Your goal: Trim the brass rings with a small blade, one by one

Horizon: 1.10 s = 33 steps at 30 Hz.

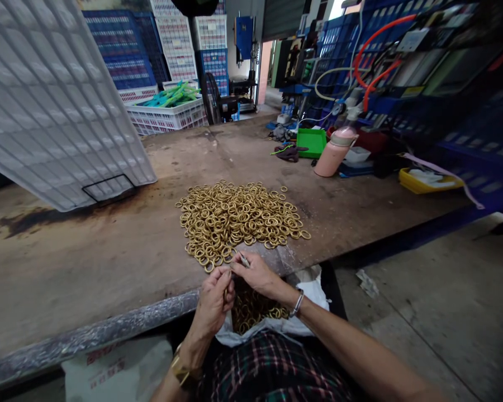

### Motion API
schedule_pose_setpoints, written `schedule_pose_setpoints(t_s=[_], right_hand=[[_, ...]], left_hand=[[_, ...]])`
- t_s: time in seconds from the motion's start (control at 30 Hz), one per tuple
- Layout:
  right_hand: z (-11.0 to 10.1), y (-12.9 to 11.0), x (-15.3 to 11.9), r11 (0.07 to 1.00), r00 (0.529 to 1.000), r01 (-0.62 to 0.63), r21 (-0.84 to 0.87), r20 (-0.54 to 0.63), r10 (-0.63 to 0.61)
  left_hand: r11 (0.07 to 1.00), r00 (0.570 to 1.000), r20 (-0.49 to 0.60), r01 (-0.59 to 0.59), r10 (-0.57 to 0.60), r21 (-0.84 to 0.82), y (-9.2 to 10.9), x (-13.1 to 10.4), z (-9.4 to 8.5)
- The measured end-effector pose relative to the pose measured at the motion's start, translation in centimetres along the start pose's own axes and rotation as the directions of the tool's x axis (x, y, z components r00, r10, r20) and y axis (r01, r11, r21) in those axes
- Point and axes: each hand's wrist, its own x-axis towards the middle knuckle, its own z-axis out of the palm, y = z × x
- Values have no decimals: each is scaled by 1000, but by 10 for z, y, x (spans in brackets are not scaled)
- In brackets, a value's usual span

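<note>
A wide pile of brass-coloured rings (238,215) lies on the brown table (151,251). At the pile's near edge my two hands almost meet. My left hand (215,296) has its fingers curled around a ring, partly hidden by them. My right hand (257,273) is closed on a small pointed metal tool (243,259), its fingertips beside the left ones. Below the hands, an open white sack (314,290) on the lap holds more rings (251,318).
A white plastic crate (67,111) stands tilted on the left of the table. Farther right are a green tray (311,143), a pink bottle (336,153) and a yellow tray (430,181). A white crate with green pieces (167,114) and a fan (212,100) stand behind.
</note>
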Motion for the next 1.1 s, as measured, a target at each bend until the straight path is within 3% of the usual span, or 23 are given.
schedule_pose_setpoints(t_s=[0.1, 0.27, 0.37, 0.47, 0.6, 1.1], right_hand=[[-1, -2, -2, 997, 998, 58, -43, 22, -58], [-3, -4, -2, 998, 999, 36, -49, 18, -36], [-4, -1, -5, 976, 996, 77, -206, -19, -83], [-4, 3, -11, 893, 985, 174, -415, 79, -155], [-1, 7, -16, 779, 969, 241, -578, 185, -163], [3, -4, -16, 683, 981, 171, -710, 187, -50]], left_hand=[[999, 999, -4, -32, 32, 35, -1, 0, 1], [999, 999, 38, -31, 32, -35, 0, -1, 0], [997, 999, 41, -27, 29, -70, 1, -2, 0], [997, 998, 16, -56, 57, -61, 1, -2, 1], [996, 996, -16, -86, 85, -19, -1, -2, 1], [991, 992, -54, -113, 117, 65, -1, -2, 4]])
